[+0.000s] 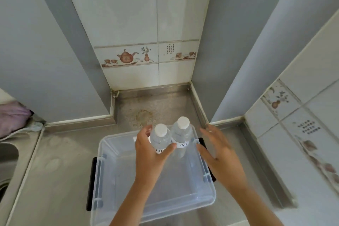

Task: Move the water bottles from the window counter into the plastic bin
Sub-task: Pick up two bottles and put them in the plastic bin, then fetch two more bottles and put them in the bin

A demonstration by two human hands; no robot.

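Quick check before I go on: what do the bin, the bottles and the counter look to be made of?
Plastic bin: clear, slightly frosted plastic, since the counter shows through its walls. Left bottle and right bottle: thin transparent plastic with matte white caps and paper-like labels. Counter: probably brushed stainless steel, dull grey sheen with a stained patch.

A single wide-angle camera on the person's head looks forward and steeply down, close above the grey steel table (pixel 60 154). The left hand (pixel 150 152) and right hand (pixel 218 154) reach in from the lower edge; beyond their fingers (pixel 207 130) the tiled white wall (pixel 139 24) fills the upper frame, its lines bowed by the lens.
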